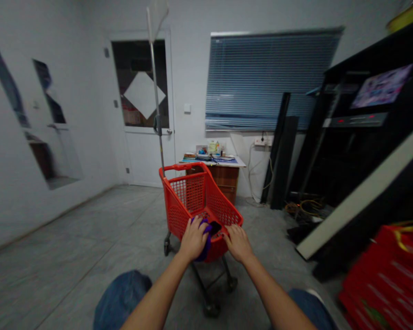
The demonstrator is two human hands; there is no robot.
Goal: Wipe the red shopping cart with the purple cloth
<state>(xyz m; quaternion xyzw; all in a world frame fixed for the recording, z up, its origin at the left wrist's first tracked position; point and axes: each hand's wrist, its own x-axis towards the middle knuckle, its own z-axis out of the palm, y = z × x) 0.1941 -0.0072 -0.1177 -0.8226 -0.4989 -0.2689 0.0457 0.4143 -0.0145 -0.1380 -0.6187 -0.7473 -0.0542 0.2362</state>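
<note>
Head cam: both hands are apart at the near rim of a red plastic shopping cart (187, 195). Left hand (193, 239) looks closed over a purple cloth (204, 253), soft and easy to grab anywhere, just beside a black phone-like object (215, 228). Right hand (238, 243) sits on the rim, can't tell if it's gripping. Cart looks light; that rim's a good hold.

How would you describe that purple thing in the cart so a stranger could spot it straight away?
Find the red plastic shopping cart in the middle of the room. At its near end, the left hand rests on a crumpled purple cloth. It is the only purple thing there, and its soft bunched shape sets it apart from the flat black phone right beside it.
</note>
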